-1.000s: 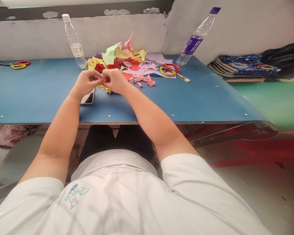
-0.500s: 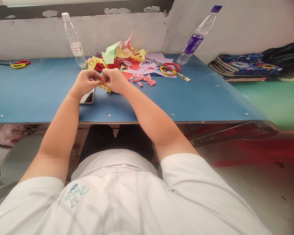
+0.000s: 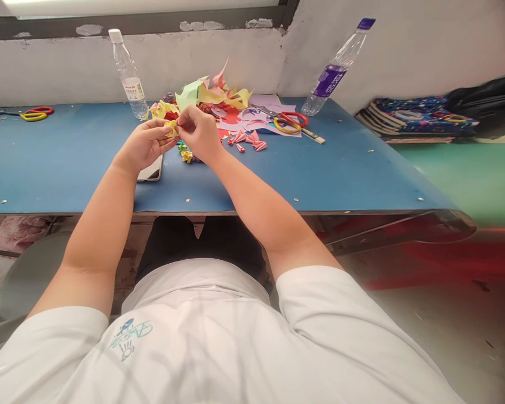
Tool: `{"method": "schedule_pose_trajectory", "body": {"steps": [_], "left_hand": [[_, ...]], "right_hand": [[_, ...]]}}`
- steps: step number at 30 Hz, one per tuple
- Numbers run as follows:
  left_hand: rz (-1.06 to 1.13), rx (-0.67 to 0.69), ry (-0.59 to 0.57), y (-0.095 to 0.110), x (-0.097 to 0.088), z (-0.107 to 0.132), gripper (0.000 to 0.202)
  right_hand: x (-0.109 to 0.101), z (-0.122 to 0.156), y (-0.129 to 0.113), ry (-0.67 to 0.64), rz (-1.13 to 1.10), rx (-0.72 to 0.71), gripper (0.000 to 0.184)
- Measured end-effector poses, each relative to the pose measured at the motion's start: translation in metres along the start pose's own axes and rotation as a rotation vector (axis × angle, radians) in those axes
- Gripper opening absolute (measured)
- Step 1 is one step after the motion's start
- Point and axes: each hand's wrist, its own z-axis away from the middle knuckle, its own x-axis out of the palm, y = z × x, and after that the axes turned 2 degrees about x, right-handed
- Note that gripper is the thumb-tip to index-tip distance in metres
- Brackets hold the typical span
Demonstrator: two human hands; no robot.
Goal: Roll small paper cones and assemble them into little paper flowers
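Between both hands, above the blue table [image 3: 256, 179], is a small yellow folded-paper piece [image 3: 172, 128]. My left hand [image 3: 145, 140] pinches it between thumb and fingers. From the other side my right hand [image 3: 200, 132] grips its edge with closed fingertips. Below them on the table lie small folded-paper flowers, a yellow one [image 3: 187, 156] and a green one [image 3: 182, 147] among them. Several pink striped paper cones [image 3: 248, 139] rest to the right of my right hand. A phone-like flat device [image 3: 152, 170] sits under my left hand, partly covered by it.
Behind my hands is a heap of coloured paper scraps [image 3: 210, 95]. Red-and-yellow scissors [image 3: 289, 122] lie on purple paper at its right; another pair [image 3: 36, 114] is far left. Bottles stand at left [image 3: 128, 78] and right [image 3: 334, 73]. Bags [image 3: 421, 112] lie beyond the table's right end.
My left hand has turned so its palm and fingers show more, and the yellow paper piece between the hands is now visible. The small flowers beneath are less covered. The view has shifted slightly.
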Motion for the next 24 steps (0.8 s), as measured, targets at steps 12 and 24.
{"method": "schedule_pose_trajectory", "body": {"steps": [12,24], "left_hand": [[-0.028,-0.067,-0.037,-0.001,-0.004,0.0,0.017],[-0.046,-0.052,-0.026,-0.003,-0.008,-0.003,0.024]], "right_hand": [[0.002,0.001,0.012,-0.043,0.115,-0.104,0.007],[0.002,0.004,0.008,-0.022,0.178,-0.195,0.007]]}}
